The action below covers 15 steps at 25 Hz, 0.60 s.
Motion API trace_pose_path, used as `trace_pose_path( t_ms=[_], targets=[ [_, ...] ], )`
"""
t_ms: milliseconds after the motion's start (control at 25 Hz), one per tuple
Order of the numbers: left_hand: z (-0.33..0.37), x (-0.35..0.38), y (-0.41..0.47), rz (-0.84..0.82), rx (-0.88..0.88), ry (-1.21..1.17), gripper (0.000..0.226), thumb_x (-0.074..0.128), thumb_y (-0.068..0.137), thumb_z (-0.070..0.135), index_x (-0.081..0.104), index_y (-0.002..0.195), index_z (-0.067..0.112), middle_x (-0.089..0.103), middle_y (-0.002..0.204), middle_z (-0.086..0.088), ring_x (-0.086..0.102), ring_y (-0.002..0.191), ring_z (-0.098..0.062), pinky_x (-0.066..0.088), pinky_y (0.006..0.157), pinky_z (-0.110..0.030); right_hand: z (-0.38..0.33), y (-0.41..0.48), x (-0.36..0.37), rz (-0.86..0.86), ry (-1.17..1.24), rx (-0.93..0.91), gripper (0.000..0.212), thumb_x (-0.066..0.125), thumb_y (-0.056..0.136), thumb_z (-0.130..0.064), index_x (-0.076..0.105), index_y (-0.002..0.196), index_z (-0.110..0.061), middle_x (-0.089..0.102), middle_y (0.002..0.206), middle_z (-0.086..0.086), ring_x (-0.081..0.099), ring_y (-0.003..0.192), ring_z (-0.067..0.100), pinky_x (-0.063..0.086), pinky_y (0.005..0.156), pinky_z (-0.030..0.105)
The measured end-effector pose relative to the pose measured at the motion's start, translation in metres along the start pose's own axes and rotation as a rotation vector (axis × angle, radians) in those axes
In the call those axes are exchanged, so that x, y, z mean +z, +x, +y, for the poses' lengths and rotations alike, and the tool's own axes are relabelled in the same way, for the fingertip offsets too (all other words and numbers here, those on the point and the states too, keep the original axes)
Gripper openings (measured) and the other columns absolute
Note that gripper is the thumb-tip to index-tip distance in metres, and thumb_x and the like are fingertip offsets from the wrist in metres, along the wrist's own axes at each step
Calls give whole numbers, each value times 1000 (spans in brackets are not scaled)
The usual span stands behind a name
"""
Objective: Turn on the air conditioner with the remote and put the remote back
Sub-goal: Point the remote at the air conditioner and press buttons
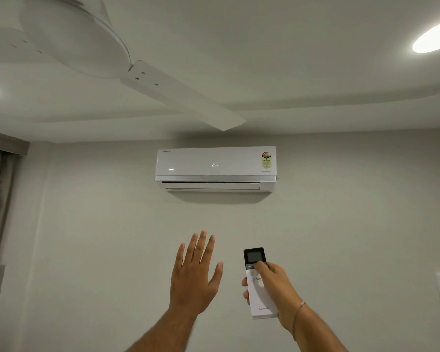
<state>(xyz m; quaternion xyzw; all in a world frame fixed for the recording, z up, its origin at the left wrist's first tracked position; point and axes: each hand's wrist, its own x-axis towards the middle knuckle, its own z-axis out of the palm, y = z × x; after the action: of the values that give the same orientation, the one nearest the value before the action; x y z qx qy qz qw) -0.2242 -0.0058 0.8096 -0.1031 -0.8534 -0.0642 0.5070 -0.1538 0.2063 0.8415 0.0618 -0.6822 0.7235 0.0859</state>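
**Remote aimed up at the lit unit**

Head view: the right hand [277,283] grasps the slim white plastic remote with a dark screen [258,283], thumb on a button, tip tilted toward the white wall-mounted air conditioner [215,168] above the grip, which reads 24. Left hand [193,275] hangs released beside it. No containers are visible.

air conditioner [215,168]: "24", "INVERTER" | remote [261,288]: "LLOYD"

Pale wall [112,237] with mounted white air conditioner [215,165].
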Motion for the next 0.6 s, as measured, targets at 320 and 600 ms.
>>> trace_pose_path(
  t_ms=[320, 600],
  targets=[
    [4, -1, -1, -7, 0, -30, 71, 26, 106, 60, 12, 169, 31, 8, 178, 3, 4, 164, -18, 6, 132, -49, 1, -9, 0, -23, 12, -15, 27, 53, 111, -27, 63, 124, -6, 81, 80, 14, 73, 56, 30, 61, 53, 32],
    [8, -4, -4, -4, -12, -64, 72, 18, 104, 62, 9, 168, 31, 7, 178, 2, 4, 164, -19, 11, 133, -51, 2, -8, -7, -23, 37, -30, 25, 52, 110, -27, 61, 118, -5, 78, 80, 17, 70, 55, 32, 59, 53, 32]
  ],
)
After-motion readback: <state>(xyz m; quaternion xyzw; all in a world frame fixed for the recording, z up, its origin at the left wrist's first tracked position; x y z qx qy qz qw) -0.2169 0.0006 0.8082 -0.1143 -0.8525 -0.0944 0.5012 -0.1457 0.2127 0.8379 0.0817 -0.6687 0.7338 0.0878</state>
